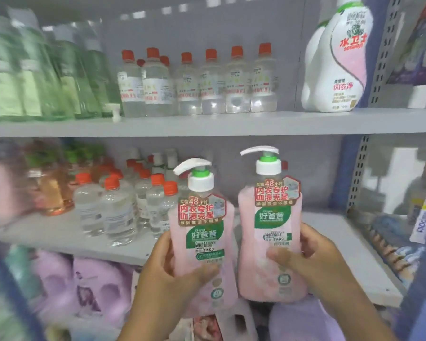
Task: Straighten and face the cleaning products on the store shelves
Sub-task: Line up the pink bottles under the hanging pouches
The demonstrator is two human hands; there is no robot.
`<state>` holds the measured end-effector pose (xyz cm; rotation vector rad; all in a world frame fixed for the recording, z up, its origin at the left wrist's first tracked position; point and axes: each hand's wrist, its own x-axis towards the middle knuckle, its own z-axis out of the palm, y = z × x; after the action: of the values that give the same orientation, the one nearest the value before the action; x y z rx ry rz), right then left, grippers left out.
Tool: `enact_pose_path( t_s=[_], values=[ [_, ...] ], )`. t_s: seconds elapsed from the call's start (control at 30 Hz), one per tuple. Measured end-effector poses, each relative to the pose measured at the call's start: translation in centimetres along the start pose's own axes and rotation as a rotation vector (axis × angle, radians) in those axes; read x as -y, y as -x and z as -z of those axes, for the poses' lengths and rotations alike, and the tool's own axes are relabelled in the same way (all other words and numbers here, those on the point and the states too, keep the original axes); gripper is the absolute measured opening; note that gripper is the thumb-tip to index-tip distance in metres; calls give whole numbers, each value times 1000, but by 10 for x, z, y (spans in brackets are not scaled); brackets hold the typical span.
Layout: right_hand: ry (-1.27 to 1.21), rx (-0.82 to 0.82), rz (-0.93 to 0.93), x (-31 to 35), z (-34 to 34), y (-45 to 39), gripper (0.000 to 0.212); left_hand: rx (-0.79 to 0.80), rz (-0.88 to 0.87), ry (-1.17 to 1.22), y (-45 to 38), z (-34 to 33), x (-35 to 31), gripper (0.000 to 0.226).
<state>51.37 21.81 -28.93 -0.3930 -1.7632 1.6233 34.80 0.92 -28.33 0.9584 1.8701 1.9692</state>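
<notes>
Two pink pump bottles with white pump heads and red-and-green labels are held side by side in front of the middle shelf (349,247), labels facing me. My left hand (172,274) grips the left pink bottle (202,232) around its lower body. My right hand (312,262) grips the right pink bottle (272,217) the same way. The right bottle is a little higher and looks upright; the left one tilts slightly. Their bases are near the shelf's front edge; whether they rest on it cannot be told.
Clear bottles with orange caps (123,205) crowd the middle shelf to the left. More of them (214,82) line the upper shelf (207,124), beside green bottles (35,75) and a white-pink jug (340,60). Purple refill packs (94,286) sit below.
</notes>
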Motion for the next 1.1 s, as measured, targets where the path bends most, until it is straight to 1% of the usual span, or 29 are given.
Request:
enact_pose_path(
  t_s=[0.13, 0.2, 0.27, 0.47, 0.57, 0.63, 0.77, 0.87, 0.97, 1.03, 1.1],
  values=[
    [9, 109, -12, 2, -77, 14, 70, -134, 21, -54, 38, 89, 5, 74],
    [-1, 164, -18, 0, -124, 18, 64, -237, 29, -57, 56, 140, 10, 77],
    [-14, 216, -18, -2, -179, 23, 61, -333, 25, -47, 72, 195, 14, 75],
    [-39, 310, -36, -7, -363, 46, 62, -446, 34, -62, 113, 382, 10, 73],
    [-71, 337, -36, -5, -435, 54, 62, -508, 36, -77, 132, 454, 3, 62],
    [-94, 339, -42, -5, -480, 58, 63, -520, 35, -76, 143, 499, 0, 57],
    [-126, 329, -64, -8, -555, 55, 70, -522, 40, -52, 145, 568, -2, 63],
    [-116, 335, -59, -14, -601, 39, 61, -549, 22, -36, 128, 607, 9, 72],
    [-105, 353, -44, -28, -643, 13, 49, -563, 22, -28, 97, 638, 20, 67],
    [-106, 353, -24, -41, -672, -9, 47, -561, 24, -24, 69, 659, 29, 61],
    [-125, 352, -17, -55, -702, -34, 50, -558, 17, -32, 38, 682, 38, 55]
  ],
)
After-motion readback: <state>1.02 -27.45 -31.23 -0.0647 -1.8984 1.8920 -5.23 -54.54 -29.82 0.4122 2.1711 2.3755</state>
